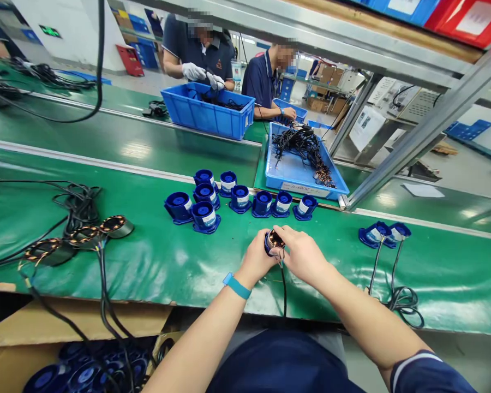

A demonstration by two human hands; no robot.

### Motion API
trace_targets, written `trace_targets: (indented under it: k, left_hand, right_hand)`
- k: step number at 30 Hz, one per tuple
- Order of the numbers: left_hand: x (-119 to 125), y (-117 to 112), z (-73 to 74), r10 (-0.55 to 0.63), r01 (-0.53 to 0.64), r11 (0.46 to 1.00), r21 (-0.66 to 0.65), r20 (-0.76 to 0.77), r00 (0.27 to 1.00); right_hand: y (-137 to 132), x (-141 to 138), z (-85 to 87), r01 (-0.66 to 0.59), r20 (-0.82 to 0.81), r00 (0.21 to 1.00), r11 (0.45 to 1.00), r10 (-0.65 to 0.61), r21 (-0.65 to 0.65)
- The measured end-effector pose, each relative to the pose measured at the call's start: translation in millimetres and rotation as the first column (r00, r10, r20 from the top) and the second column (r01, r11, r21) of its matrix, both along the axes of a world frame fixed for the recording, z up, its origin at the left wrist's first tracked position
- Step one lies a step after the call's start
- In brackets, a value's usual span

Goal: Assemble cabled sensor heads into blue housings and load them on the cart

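Observation:
My left hand (255,261), with a teal band at the wrist, is wrapped around a blue plastic housing (267,245). A round motor stator (275,238) with copper windings sits at the housing's mouth; how deep it goes is hidden. Fingers of my right hand (305,252) are closed on the stator's rim and side. Thin wires and a black cable (285,292) hang from it over the bench edge. Just beyond my hands stand several labelled blue housings (205,216). To the left lie three stators (117,226) with black cables.
Two blue housings with cables (377,233) lie at the right. A blue tray (306,189) of cabled stators stands behind. Across the bench, a gloved person (194,72) handles cables above a blue bin (213,117). A metal post (409,139) slants at right. A cardboard box (85,319) sits below left.

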State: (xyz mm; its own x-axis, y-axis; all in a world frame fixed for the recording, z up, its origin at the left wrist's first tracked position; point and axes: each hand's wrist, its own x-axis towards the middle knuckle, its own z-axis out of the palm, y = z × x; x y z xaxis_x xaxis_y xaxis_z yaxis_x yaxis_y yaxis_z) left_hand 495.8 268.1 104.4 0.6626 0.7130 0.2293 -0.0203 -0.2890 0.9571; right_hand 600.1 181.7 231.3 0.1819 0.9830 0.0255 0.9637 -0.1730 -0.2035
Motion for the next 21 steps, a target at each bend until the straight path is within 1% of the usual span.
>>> trace_targets:
  k: [2,3,4,6,8,10,13,15,16,17,18,19,21]
  left_hand:
    - [-0.7,-0.4,-0.6,-0.034,0.034,0.999,-0.001,0.011,0.999]
    - [-1.3,-0.8,-1.0,-0.042,0.042,0.999,0.004,0.011,0.999]
    - [-2.1,-1.4,-1.6,-0.037,0.037,0.999,0.017,0.008,0.999]
    - [-3.8,-3.0,-3.4,-0.009,0.010,0.999,0.048,-0.006,1.000]
    - [-4.8,-4.3,-5.4,0.011,-0.010,0.998,0.059,-0.024,1.000]
    - [-3.5,-3.8,-6.8,-0.004,0.006,0.999,0.031,-0.054,0.999]
    - [2.1,2.0,-6.1,-0.056,0.055,0.998,-0.012,-0.110,0.992]
    - [2.3,4.9,-3.2,-0.069,0.074,0.997,0.031,-0.139,0.988]
    - [-1.3,3.3,-1.1,-0.053,0.064,0.995,0.074,-0.146,0.988]
    - [-8.6,-1.5,1.1,-0.012,0.029,0.992,0.120,-0.144,0.989]
    - [-20.0,-10.4,3.0,0.061,-0.040,0.986,0.161,-0.128,0.990]
    - [-35.5,-23.3,4.1,0.153,-0.131,0.974,0.185,-0.108,0.982]
    - [-75.5,-57.6,1.5,0.317,-0.299,0.939,0.173,-0.089,0.944]
  right_hand:
    - [0.7,2.9,4.4,-0.149,-0.043,0.988,0.989,0.148,-0.018]
    - [0.6,4.2,5.6,-0.195,-0.063,0.979,0.981,0.193,-0.025]
    - [-0.2,5.3,5.6,-0.203,-0.073,0.977,0.979,0.200,-0.031]
    - [-4.2,6.8,0.1,-0.157,-0.060,0.986,0.987,0.155,-0.045]
    - [-11.6,9.0,-12.5,-0.117,-0.039,0.993,0.992,0.115,-0.046]
    - [-20.3,13.4,-29.1,-0.129,-0.072,0.989,0.992,0.127,-0.014]
    - [-29.1,21.0,-53.3,-0.125,-0.219,0.965,0.987,0.145,0.104]
    - [-29.4,22.4,-66.4,-0.074,-0.307,0.943,0.979,0.132,0.192]
    - [-28.1,21.5,-72.1,-0.039,-0.332,0.936,0.973,0.115,0.226]
    - [-26.4,19.6,-77.5,-0.004,-0.346,0.934,0.967,0.095,0.254]
    - [-24.4,17.2,-82.6,0.026,-0.350,0.934,0.960,0.076,0.278]
    - [-22.4,14.7,-87.4,0.046,-0.347,0.936,0.954,0.063,0.297]
    - [-19.1,10.5,-95.5,0.056,-0.326,0.944,0.944,0.057,0.326]
